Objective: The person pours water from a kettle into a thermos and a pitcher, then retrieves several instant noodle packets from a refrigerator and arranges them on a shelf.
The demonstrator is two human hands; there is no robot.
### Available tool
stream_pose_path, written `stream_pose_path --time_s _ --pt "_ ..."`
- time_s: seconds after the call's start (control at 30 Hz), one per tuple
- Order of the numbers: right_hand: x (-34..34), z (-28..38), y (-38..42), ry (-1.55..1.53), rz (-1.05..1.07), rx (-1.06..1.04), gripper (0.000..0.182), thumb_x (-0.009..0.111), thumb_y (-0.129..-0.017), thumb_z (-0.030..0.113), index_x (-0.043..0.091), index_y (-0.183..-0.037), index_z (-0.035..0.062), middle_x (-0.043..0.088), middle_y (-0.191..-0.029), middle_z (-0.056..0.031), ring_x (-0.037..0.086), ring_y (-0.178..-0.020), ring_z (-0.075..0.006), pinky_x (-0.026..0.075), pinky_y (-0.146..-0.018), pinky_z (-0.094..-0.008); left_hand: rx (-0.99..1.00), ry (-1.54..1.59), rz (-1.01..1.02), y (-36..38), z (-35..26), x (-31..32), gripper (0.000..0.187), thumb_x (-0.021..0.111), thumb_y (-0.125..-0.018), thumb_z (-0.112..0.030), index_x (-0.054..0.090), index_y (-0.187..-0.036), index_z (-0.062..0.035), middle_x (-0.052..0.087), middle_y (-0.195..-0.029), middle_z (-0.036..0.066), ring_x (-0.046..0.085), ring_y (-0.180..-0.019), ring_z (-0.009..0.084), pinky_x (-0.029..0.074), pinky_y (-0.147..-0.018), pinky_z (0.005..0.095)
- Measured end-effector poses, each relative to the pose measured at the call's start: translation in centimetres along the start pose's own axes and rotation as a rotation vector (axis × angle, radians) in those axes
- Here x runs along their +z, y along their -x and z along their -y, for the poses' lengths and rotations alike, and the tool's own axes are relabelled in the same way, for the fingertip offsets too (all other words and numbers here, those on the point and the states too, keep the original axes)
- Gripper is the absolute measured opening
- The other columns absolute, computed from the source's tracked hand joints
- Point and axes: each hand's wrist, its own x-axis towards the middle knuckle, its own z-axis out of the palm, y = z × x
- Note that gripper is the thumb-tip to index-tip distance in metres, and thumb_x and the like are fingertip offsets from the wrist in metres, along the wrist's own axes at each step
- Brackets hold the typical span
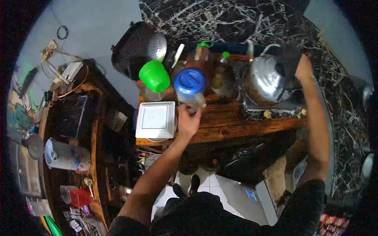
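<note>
My left hand is closed around the lower part of a clear jar with a blue screw lid. A bright green cup is just left of the jar, and a white square dish lies below the cup. At the right, my right hand is closed at the edge of a dark, blurred shape; what it grips cannot be made out. Beside that shape, a shiny metal kettle stands on the stove.
Bottles with green caps stand behind the jar. A dark basket and a perforated metal ladle hang at the back left. Wooden shelves stand at the left, holding a pale patterned container. Below the wooden counter is an open panel.
</note>
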Motion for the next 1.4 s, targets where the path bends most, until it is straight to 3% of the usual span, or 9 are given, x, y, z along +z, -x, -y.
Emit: stream_pose_path --time_s 0.1,0.33,0.6,0.73,0.8,0.93,1.13,1.23,1.4 --pt "-0.4 -0.1 2.1 -0.007 0.026 0.034 0.031 0.067 -0.079 0.026 0.065 -0.100 0.0023 0.065 -0.105 -0.0188 0.061 -0.097 -0.0390 0.047 -0.085 -0.0454 0.098 0.179 -0.112 -0.9 3.5 4.1 0.048 0.071 -0.084 -0.044 0.057 -0.094 0.0001 0.064 -0.089 0.014 0.061 -0.080 0.0265 0.048 -0.076 0.0381" --pt "-5.8 2.7 7.2 -0.359 0.028 -0.137 0.040 0.067 -0.079 0.025 0.064 -0.111 0.0017 0.065 -0.112 -0.0193 0.061 -0.104 -0.0349 0.046 -0.090 -0.0382 0.112 0.250 0.218 -0.1 3.4 -1.3 0.044 0.055 -0.094 -0.038 0.059 -0.120 -0.0030 0.067 -0.106 0.020 0.062 -0.101 0.0288 0.045 -0.091 0.0382" --pt "-11.7 5.9 11.1 -0.486 0.048 -0.183 0.042 0.066 -0.078 0.033 0.064 -0.111 0.0058 0.064 -0.111 -0.0212 0.059 -0.106 -0.0384 0.046 -0.091 -0.0431 -0.036 0.014 0.554 -0.3 5.4 -7.1 0.039 0.053 -0.092 -0.031 0.059 -0.113 0.0014 0.065 -0.102 0.024 0.061 -0.098 0.0388 0.046 -0.086 0.0431" --pt "-10.5 4.8 11.2 -0.322 0.067 -0.184 0.044 0.065 -0.077 0.031 0.061 -0.111 0.0039 0.063 -0.107 -0.0227 0.059 -0.101 -0.0419 0.046 -0.089 -0.0459 0.186 -0.220 0.255 -0.8 0.5 -8.3 0.037 0.059 -0.088 -0.033 0.061 -0.105 -0.0007 0.063 -0.100 0.023 0.060 -0.097 0.0401 0.047 -0.085 0.0457" --pt "-9.1 3.5 10.8 -0.312 0.135 -0.238 0.043 0.066 -0.077 0.031 0.061 -0.109 0.0039 0.063 -0.104 -0.0226 0.059 -0.098 -0.0423 0.046 -0.088 -0.0473 0.614 -0.496 -0.064 -1.6 -2.2 -7.1 0.039 0.064 -0.084 -0.039 0.065 -0.100 -0.0036 0.063 -0.100 0.020 0.059 -0.098 0.0367 0.046 -0.087 0.0462" --pt "-9.9 4.2 9.9 -0.328 0.205 -0.306 0.039 0.066 -0.075 0.031 0.062 -0.105 0.0044 0.063 -0.095 -0.0224 0.059 -0.093 -0.0425 0.045 -0.084 -0.0503 0.496 -0.896 0.262 -3.5 -4.7 -4.6 0.042 0.066 -0.080 -0.044 0.070 -0.095 -0.0047 0.061 -0.114 0.014 0.059 -0.105 0.0297 0.041 -0.092 0.0437" --pt "-9.6 2.9 7.5 -0.357 0.256 -0.352 0.043 0.069 -0.073 0.029 0.065 -0.109 0.0067 0.066 -0.105 -0.0198 0.062 -0.098 -0.0379 0.048 -0.085 -0.0434 0.739 -0.968 -0.040 -4.5 -4.5 -3.7 0.034 0.066 -0.080 -0.039 0.070 -0.081 -0.0057 0.066 -0.100 0.017 0.062 -0.097 0.0344 0.044 -0.086 0.0499" --pt "-10.0 2.6 6.5 -0.403 0.286 -0.395 0.044 0.070 -0.073 0.029 0.064 -0.111 0.0073 0.066 -0.106 -0.0194 0.062 -0.098 -0.0377 0.048 -0.086 -0.0432 0.328 -1.043 0.345 -4.2 -7.6 -3.8 0.034 0.066 -0.078 -0.037 0.067 -0.085 -0.0037 0.064 -0.104 0.021 0.062 -0.098 0.0353 0.044 -0.090 0.0509" --pt "-9.5 2.4 5.8 -0.380 0.271 -0.374 0.043 0.070 -0.074 0.029 0.065 -0.111 0.0075 0.066 -0.105 -0.0192 0.062 -0.098 -0.0381 0.048 -0.085 -0.0428 0.556 -1.118 0.188 -4.4 -5.7 -2.1 0.019 0.067 -0.074 -0.026 0.069 -0.074 -0.0066 0.068 -0.082 0.017 0.067 -0.082 0.0344 0.042 -0.095 0.0517"
